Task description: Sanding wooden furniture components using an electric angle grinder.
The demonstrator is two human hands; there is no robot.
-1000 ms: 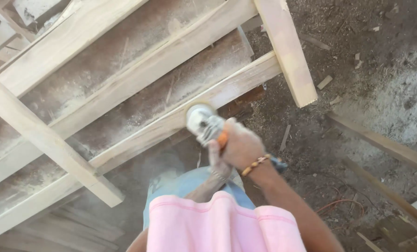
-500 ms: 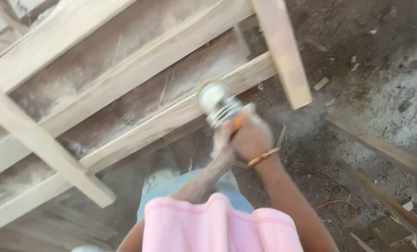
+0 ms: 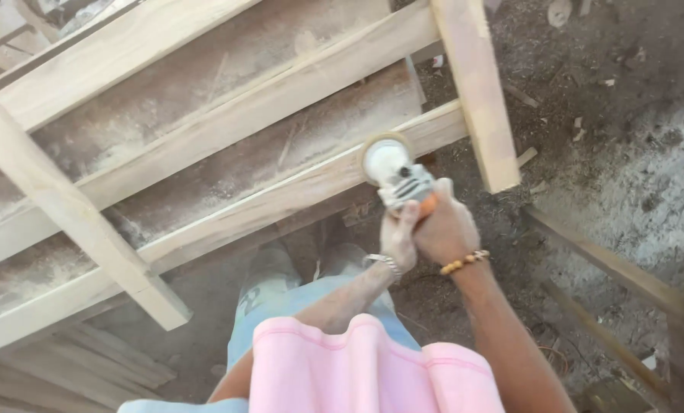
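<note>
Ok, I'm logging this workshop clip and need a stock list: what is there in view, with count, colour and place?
wooden frame: one, pale bare wood, dusty, fills the upper left
near rail: one, pale wood, front edge of the frame, under the sanding disc
upright post: one, pale wood, top right of the frame
angle grinder: one, grey with an orange part at the grip, disc on the near rail
loose planks: several, grey-brown, on the ground lower left
dirt floor: dark, littered with wood scraps, right side
left hand: on the grinder, metal bracelet
right hand: on the grinder, bead bracelet
</note>
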